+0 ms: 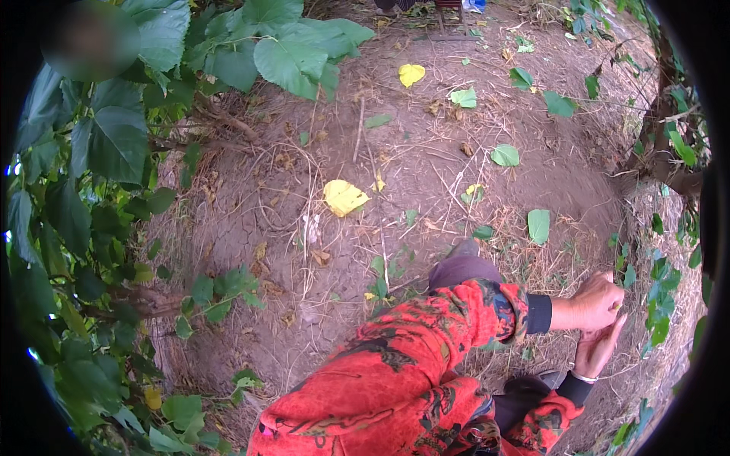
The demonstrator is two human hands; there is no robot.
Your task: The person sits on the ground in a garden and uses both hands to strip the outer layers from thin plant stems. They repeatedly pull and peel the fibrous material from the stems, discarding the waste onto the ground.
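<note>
My left hand [596,302] reaches to the far right with its fingers curled in. A tiny yellow-green spot shows by its fingertips, too small to name. Just below, my right hand [597,349] is raised with its fingers stretched towards the left one, and the two hands meet or overlap. A pale band circles the right wrist. Whether anything lies between the palms is hidden. Beyond the hands hang green leaves [661,299] on a thin branch. Both arms wear a red patterned sleeve [399,347] with dark cuffs.
Dense leafy branches [114,139] fill the left side. A tree trunk [656,131] rises at the upper right. Yellow leaves [344,198], green leaves [538,226] and dry twigs lie on bare soil [274,228]. A small stool [449,17] stands at the top edge.
</note>
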